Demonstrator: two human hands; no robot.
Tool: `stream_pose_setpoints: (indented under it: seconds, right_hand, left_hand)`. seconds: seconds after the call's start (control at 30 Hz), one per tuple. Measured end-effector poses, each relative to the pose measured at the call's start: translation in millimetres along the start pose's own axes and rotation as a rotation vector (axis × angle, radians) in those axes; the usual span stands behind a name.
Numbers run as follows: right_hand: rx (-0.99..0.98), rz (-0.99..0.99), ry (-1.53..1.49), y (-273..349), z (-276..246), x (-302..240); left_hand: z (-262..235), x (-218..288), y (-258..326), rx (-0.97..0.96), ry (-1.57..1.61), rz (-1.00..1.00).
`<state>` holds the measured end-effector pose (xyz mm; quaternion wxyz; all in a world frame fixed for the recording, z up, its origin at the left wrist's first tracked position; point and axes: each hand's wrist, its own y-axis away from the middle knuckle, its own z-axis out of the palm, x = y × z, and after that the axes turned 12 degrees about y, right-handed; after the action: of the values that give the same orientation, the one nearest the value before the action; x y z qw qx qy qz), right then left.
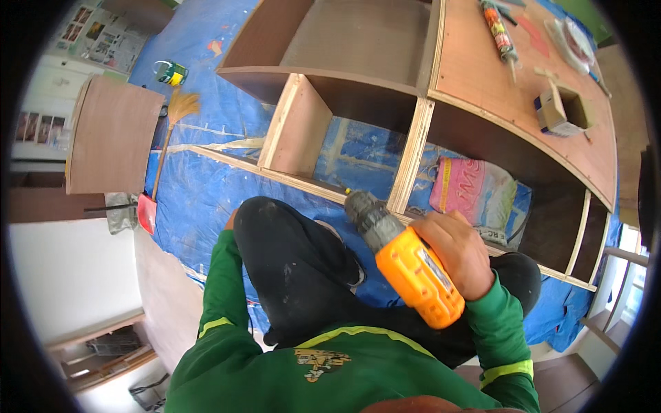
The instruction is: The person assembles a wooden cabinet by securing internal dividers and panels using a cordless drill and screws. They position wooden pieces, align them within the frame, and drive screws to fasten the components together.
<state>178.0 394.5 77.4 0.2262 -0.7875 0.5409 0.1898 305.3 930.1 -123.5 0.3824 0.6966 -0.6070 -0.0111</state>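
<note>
Right hand, fingers wrapped round the chunky orange-and-black plastic drill, its bit pointing far-left by the pale plywood bottom rail, contact unclear: square up, press steadily! Left hand mostly hidden by the black-trousered knee; can't tell its grip.

The drill is orange and black, the tarp blue.

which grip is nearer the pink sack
Right: the right grip, holding the orange drill, is just below the pink sack in view; the left grip is well to its left, mostly hidden.
</note>
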Motion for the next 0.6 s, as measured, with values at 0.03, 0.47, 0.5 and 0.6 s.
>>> stream_pose_setpoints:
  seconds: [0.03, 0.47, 0.5, 0.6]
  right_hand:
    - [0.006, -0.003, 0.015, 2, 4, 1]
    - [0.378, -0.121, -0.083, -9, 7, -22]
    - [0.375, -0.091, -0.154, -4, 8, -20]
    - [0.41, -0.041, -0.313, 2, 22, -14]
  left_hand:
    - [-10, -4, 16, 0.048, 0.024, 0.037]
    - [-170, 165, 222, 0.572, 0.621, 0.654]
    - [-164, 188, 222, 0.535, 0.647, 0.711]
    - [-149, 233, 205, 0.362, 0.645, 0.802]
